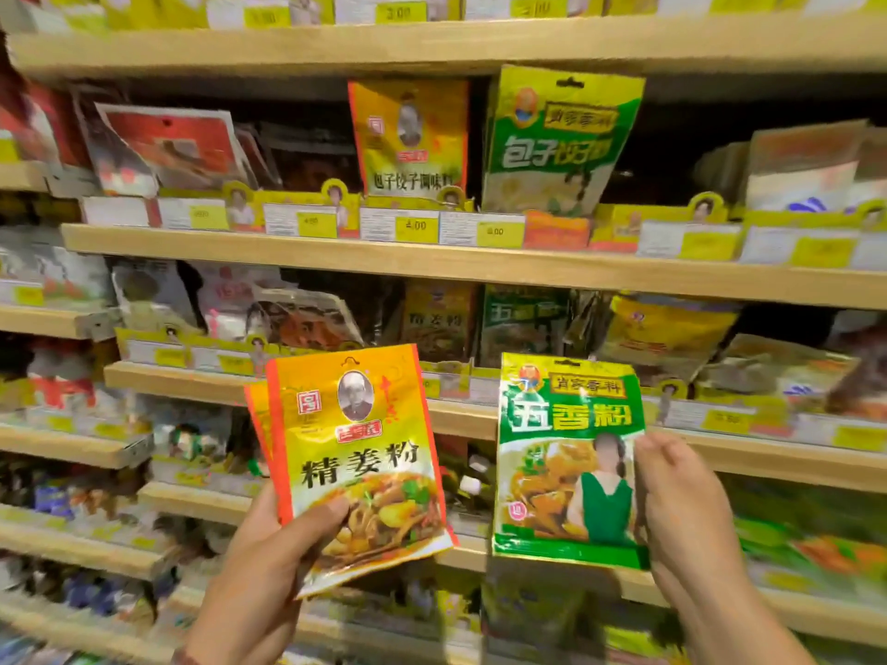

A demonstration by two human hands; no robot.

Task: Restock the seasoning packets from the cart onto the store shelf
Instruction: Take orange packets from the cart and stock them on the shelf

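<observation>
My left hand (269, 563) grips orange-yellow seasoning packets (360, 453) by their lower left corner, thumb across the front; a second packet's edge shows behind the first. My right hand (686, 511) pinches a green-and-yellow seasoning packet (566, 453) by its right edge. Both are held up in front of the wooden store shelf (432, 266). On the shelf above stand a matching orange packet (408, 136) and a matching green packet (557, 141). The cart is out of view.
Rows of wooden shelves run across the whole view, packed with red, brown and yellow packets. Yellow price tags (415, 225) line each front edge. A dark gap (672, 151) lies to the right of the upper green packet.
</observation>
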